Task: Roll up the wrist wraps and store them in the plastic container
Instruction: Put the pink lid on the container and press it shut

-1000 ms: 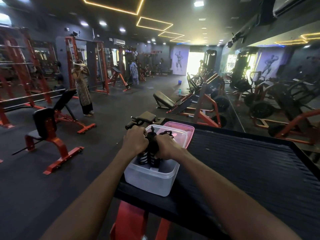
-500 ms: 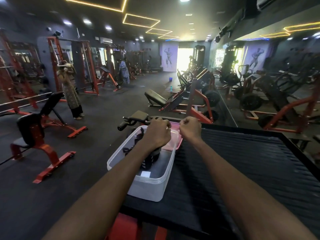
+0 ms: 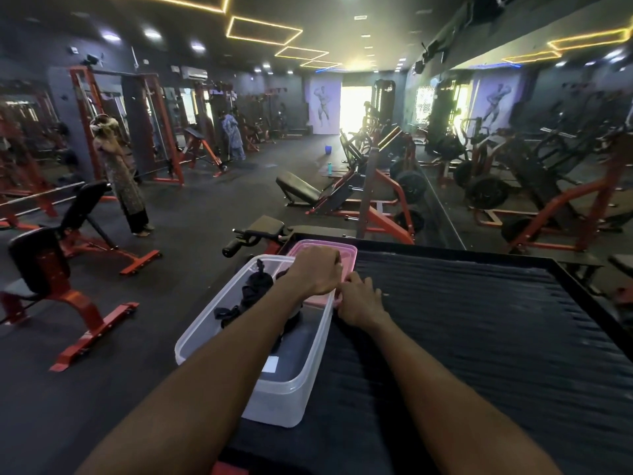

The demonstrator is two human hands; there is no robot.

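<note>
A clear plastic container (image 3: 294, 402) stands at the left edge of a black ribbed platform (image 3: 479, 337). Rolled black wrist wraps (image 3: 251, 291) lie inside it, partly hidden by my left forearm. A pink lid (image 3: 320, 247) lies just behind the container, overlapping its far right corner. My left hand (image 3: 317, 270) rests on the lid with its fingers curled around the lid's near edge. My right hand (image 3: 359, 299) pinches the same edge at the lid's near right corner, beside the container's rim.
A black padded handle (image 3: 239, 243) sticks out just beyond the container. Red gym benches (image 3: 85, 255) and racks fill the floor to the left, where a person (image 3: 121, 180) stands. Weight machines (image 3: 376, 190) and a wall mirror lie ahead and right.
Both hands left the wrist wraps in the container and moved to the pink lid behind it. The right hand then came back a little to the lid's near corner.
</note>
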